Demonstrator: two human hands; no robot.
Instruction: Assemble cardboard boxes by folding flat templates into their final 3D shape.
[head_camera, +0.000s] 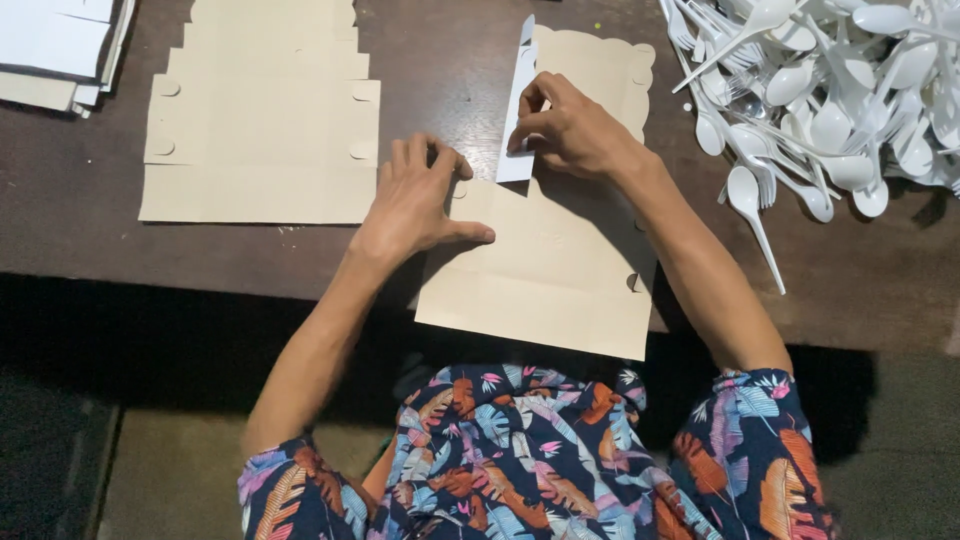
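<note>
At frame centre, a flat kraft cardboard box blank (560, 270), matte tan with scalloped tabs and round notches, lies on a dark brown wooden table (90, 220), its lower edge overhanging the table's front. Its left flap (519, 100) stands folded up, showing a white, smoother inner face. The right hand (572, 130) pinches that flap between thumb and curled fingers. The left hand (415, 200) lies just left of the flap, pressed flat on the blank, thumb out, fingers bent at the tips. Upper left holds a stack of similar blanks (262, 110); white sheets (60, 45) are cut off at the corner. Upper right, glossy white plastic spoons and forks (830, 90) pile up, partly out of frame.
</note>
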